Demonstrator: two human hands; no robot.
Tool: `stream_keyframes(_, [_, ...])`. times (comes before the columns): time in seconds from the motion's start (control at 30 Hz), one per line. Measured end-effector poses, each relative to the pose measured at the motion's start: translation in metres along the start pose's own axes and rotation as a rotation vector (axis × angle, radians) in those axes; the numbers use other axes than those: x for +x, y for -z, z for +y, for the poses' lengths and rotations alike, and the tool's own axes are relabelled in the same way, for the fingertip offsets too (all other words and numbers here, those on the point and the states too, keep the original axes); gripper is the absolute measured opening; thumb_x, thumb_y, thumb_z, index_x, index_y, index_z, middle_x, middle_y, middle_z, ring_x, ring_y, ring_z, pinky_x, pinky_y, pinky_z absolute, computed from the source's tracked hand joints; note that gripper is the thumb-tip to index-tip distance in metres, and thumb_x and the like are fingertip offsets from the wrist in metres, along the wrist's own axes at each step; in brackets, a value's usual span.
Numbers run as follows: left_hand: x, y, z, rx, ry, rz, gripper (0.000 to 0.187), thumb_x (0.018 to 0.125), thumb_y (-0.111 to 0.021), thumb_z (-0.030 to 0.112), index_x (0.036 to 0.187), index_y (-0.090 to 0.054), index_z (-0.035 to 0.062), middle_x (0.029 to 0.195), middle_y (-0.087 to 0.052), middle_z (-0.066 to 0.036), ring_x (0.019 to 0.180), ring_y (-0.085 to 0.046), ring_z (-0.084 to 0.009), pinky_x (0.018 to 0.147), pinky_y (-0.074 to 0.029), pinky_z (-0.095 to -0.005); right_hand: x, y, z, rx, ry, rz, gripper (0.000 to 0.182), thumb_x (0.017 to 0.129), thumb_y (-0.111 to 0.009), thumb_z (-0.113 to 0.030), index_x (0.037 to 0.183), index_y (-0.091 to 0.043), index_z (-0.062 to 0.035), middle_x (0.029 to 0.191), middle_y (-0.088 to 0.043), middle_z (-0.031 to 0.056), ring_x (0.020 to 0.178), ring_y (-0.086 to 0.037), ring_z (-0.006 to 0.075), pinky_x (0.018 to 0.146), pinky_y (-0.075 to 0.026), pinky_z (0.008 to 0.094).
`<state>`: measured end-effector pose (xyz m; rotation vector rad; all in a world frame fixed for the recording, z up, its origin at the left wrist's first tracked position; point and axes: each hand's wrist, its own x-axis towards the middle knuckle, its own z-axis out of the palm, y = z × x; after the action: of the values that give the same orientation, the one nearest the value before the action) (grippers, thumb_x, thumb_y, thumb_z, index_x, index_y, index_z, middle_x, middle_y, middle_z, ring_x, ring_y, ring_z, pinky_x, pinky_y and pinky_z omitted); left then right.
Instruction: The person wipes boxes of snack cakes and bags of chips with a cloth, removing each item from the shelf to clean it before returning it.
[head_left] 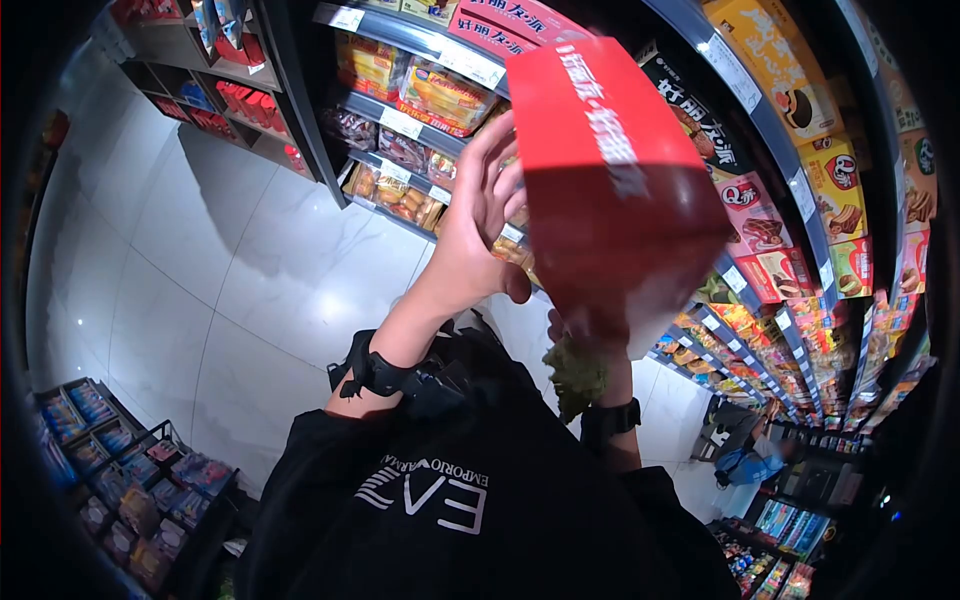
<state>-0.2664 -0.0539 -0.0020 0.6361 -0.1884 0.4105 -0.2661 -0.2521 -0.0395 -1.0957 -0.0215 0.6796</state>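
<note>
A large red box (620,180) with white lettering is held up close to the camera, its lower part dark and blurred. My right hand (590,345) grips it at the lower end, most of the fingers hidden behind the box. Beside the box's left edge is my left hand (490,210), fingers apart and slightly curled, holding nothing. Just below the box, by my right wrist, hangs a green leafy-looking item (577,378), whose nature is unclear.
Shelves (430,40) of packaged snacks stand ahead and curve down the right side. A rack (240,75) is at upper left, display bins (150,480) at lower left. A person in blue (750,465) is at lower right. Pale tiled floor (260,280) lies left.
</note>
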Motion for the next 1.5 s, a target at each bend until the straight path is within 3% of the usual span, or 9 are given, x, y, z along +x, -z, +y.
stream_keyframes(0.07, [0.001,0.003,-0.002,0.082,0.087,0.113,0.118,0.037,-0.084,0.011,0.133,-0.016,0.0051,0.126,-0.039,-0.011,0.118,-0.037,-0.0209,0.096,-0.034,-0.0348,-0.011,-0.006,0.005,-0.108,-0.135,0.007,0.05,0.08,-0.054,-0.03,0.119,-0.041,-0.0014,0.103,-0.057,0.0115,0.096,-0.055,0.0256,0.076,-0.048,0.0346])
stream_keyframes(0.1, [-0.003,0.022,-0.011,0.301,0.112,-0.109,0.112,0.039,-0.084,0.011,0.131,-0.021,0.004,0.124,-0.042,-0.011,0.116,-0.04,-0.02,0.095,-0.035,-0.0344,0.005,0.027,0.033,0.612,-0.235,-0.529,0.04,0.083,-0.05,-0.027,0.114,-0.046,-0.0022,0.097,-0.058,0.0075,0.086,-0.056,0.0219,0.072,-0.046,0.0305])
stream_keyframes(0.37, [-0.017,0.031,-0.021,0.226,0.405,-0.509,0.076,0.052,-0.077,0.009,0.119,-0.04,0.0005,0.107,-0.055,-0.008,0.1,-0.051,-0.0151,0.084,-0.042,-0.0293,-0.02,0.041,0.038,-0.001,-0.287,-0.086,0.044,0.082,-0.049,-0.031,0.115,-0.045,-0.0024,0.1,-0.057,0.0111,0.086,-0.057,0.0227,0.074,-0.047,0.0318])
stream_keyframes(0.57, [-0.009,0.015,-0.026,0.319,0.309,-0.062,0.05,0.069,-0.071,0.023,0.107,-0.05,-0.0017,0.099,-0.058,-0.008,0.093,-0.054,-0.0139,0.082,-0.042,-0.0271,0.006,0.073,0.014,-0.274,-0.175,0.398,0.047,0.082,-0.048,-0.034,0.116,-0.043,-0.0026,0.102,-0.055,0.0138,0.086,-0.058,0.0233,0.075,-0.048,0.0327])
stream_keyframes(0.7, [-0.01,0.025,-0.047,0.388,0.326,0.149,0.043,0.076,-0.065,0.031,0.097,-0.055,-0.0051,0.091,-0.061,-0.01,0.088,-0.056,-0.0141,0.079,-0.042,-0.0265,0.0,0.042,-0.054,-0.265,0.264,0.54,0.034,0.085,-0.039,-0.024,0.112,-0.042,-0.0021,0.094,-0.055,0.0121,0.08,-0.057,0.0207,0.07,-0.047,0.031])
stream_keyframes(0.83, [-0.013,0.033,-0.063,0.488,0.404,0.176,0.053,0.077,-0.064,0.035,0.103,-0.048,-0.0082,0.095,-0.059,-0.016,0.09,-0.055,-0.0184,0.081,-0.041,-0.0288,-0.009,-0.03,-0.078,-1.571,1.18,0.297,0.032,0.072,-0.056,-0.005,0.104,-0.051,-0.0045,0.094,-0.051,0.0126,0.086,-0.054,0.0242,0.071,-0.046,0.0334])
stream_keyframes(1.13, [-0.012,0.032,-0.046,0.441,0.376,0.09,0.054,0.079,-0.06,0.036,0.106,-0.045,-0.0081,0.103,-0.054,-0.017,0.096,-0.052,-0.0185,0.084,-0.04,-0.0294,-0.02,-0.037,-0.008,-1.814,0.969,-0.926,0.027,0.069,-0.06,-0.013,0.095,-0.055,-0.0098,0.091,-0.054,0.0021,0.073,-0.054,0.0182,0.065,-0.044,0.0307])
stream_keyframes(1.37, [-0.016,0.012,-0.042,0.411,0.508,-0.095,0.051,0.085,-0.051,0.034,0.118,-0.042,-0.0029,0.111,-0.052,-0.012,0.102,-0.049,-0.018,0.089,-0.037,-0.0294,0.036,-0.048,-0.11,-1.962,1.212,0.125,0.033,0.058,-0.065,-0.01,0.088,-0.053,-0.0087,0.079,-0.054,0.0047,0.076,-0.054,0.0199,0.063,-0.042,0.0332])
stream_keyframes(1.5, [-0.01,0.032,-0.051,0.371,0.542,0.121,0.052,0.085,-0.051,0.033,0.121,-0.039,-0.0031,0.115,-0.051,-0.012,0.103,-0.05,-0.0184,0.09,-0.037,-0.0299,-0.006,-0.046,-0.031,-1.96,1.132,-0.817,0.018,0.065,-0.057,-0.016,0.082,-0.051,-0.0119,0.083,-0.051,-0.0002,0.076,-0.051,0.0147,0.068,-0.043,0.0295])
